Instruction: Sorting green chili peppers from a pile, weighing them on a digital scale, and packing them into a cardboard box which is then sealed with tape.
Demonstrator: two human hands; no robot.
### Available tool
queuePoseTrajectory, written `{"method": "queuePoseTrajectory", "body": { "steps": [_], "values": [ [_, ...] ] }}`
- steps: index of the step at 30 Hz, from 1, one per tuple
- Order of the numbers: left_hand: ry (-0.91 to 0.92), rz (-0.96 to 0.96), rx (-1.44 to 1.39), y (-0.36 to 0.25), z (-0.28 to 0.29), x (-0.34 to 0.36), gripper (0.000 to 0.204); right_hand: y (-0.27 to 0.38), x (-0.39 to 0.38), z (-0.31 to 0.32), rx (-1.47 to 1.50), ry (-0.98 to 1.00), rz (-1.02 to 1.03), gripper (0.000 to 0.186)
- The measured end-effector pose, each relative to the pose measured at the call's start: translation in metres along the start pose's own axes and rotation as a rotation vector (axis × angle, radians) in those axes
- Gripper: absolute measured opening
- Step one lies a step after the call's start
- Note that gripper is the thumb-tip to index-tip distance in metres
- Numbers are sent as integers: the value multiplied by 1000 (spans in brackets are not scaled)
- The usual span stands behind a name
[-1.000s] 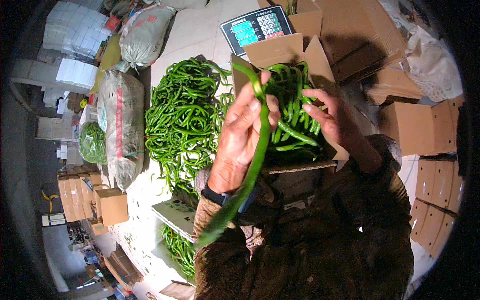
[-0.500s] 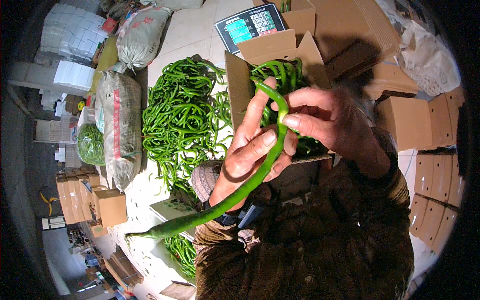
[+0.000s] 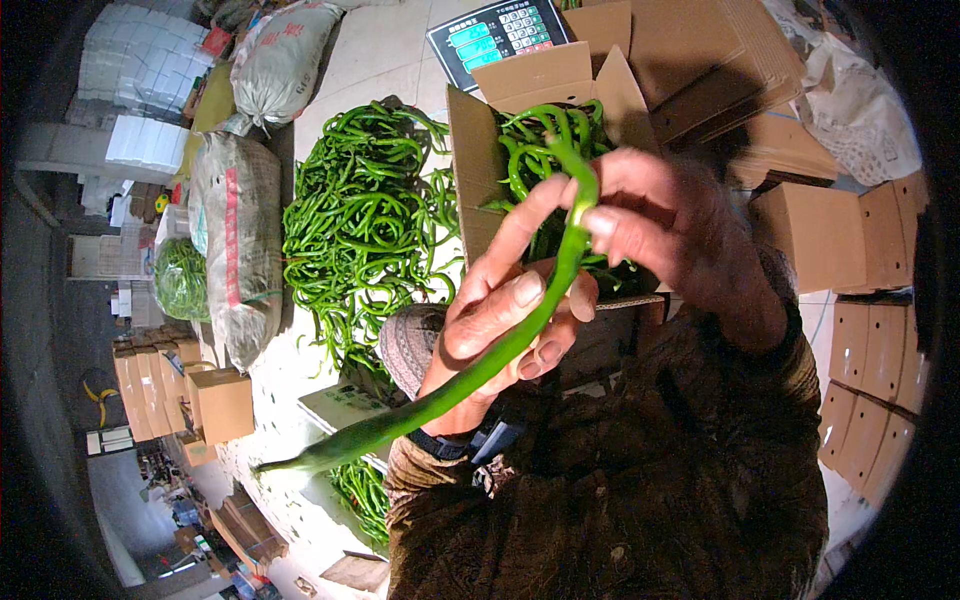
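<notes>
One long, curved green chili pepper [image 3: 475, 372] stretches diagonally across the view, close up, its stem end at the lower left. My left hand [image 3: 487, 320] holds it from below, with the index finger reaching along toward the thin end and the other fingers curled. At the bend near that thin end, a pale patch shows, and my right hand [image 3: 670, 220] pinches there with thumb and fingers, slightly blurred. Beneath my hands stands an open cardboard box [image 3: 478, 165] with more green chili peppers [image 3: 525, 160] in it.
A big heap of green chili peppers [image 3: 360, 220] lies on the floor left of the box. Beyond the box is a digital scale display [image 3: 498, 38]. Full woven sacks [image 3: 238, 240] line the left; flattened cardboard [image 3: 700, 60] and stacked cartons [image 3: 865, 340] are on the right.
My right hand has shifted slightly and is blurred by motion. The pepper's thin end has swung a little to the right, and my left index finger is less far up along it.
</notes>
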State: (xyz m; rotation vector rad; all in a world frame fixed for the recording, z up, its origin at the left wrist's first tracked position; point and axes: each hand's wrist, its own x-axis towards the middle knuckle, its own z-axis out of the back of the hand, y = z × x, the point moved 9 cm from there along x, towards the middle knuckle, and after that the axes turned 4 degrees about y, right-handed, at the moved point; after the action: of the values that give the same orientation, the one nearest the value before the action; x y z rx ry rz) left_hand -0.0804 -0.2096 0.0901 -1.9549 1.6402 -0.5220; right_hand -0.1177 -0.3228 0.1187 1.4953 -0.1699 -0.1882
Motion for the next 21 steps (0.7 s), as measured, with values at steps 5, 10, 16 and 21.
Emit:
{"method": "queuePoseTrajectory", "body": {
  "steps": [5,10,16,21],
  "values": [
    [-334,150,232,18,42,-18,51,-18,15,34,-251,-143,184,28],
    [-469,-111,721,-58,74,9,30,-48,25,65,-162,-225,185,29],
    [-496,-197,1173,-114,85,55,28,-128,29,76,-251,-83,-154,27],
    [-628,-32,1536,-93,179,86,33,-139,22,30,-630,119,194,28]
  ]
}}
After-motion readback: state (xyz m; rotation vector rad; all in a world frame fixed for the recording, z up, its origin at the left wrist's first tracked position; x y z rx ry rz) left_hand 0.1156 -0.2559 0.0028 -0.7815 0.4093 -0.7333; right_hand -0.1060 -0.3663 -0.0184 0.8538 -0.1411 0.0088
